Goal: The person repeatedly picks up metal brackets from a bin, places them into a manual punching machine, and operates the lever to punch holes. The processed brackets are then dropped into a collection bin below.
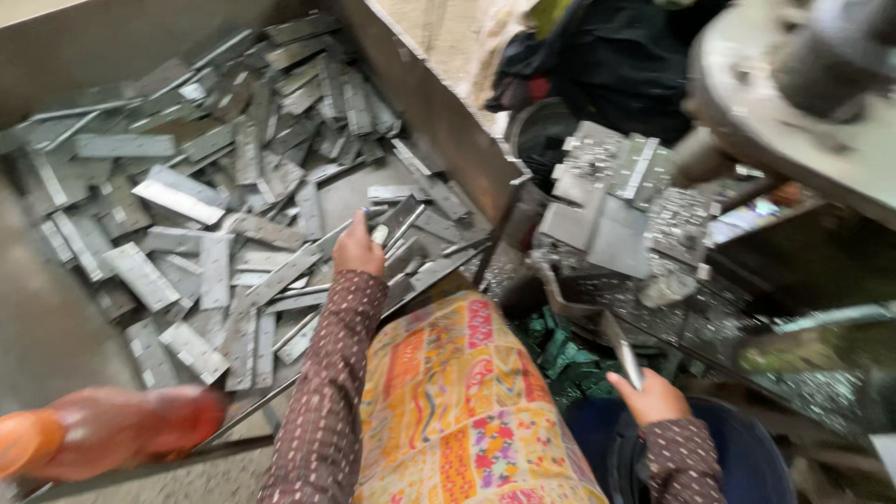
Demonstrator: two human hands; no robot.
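Note:
My left hand (359, 247) reaches into a big metal bin (439, 117) full of flat grey metal strips (201, 247) and closes on a strip near the bin's right side. My right hand (651, 397) is low at the right, fingers closed around one thin metal strip (627, 359) that points up toward a machine. Both sleeves are brown with small dots. A bright patterned cloth (457, 401) covers my lap between the arms.
A press-like machine with a round grey wheel (793, 103) stands at the right, with stacked metal pieces (611, 182) and metal chips on its bed. An orange plastic bottle (103, 429) lies at the bin's near-left edge. Dark cloth (616, 56) hangs behind.

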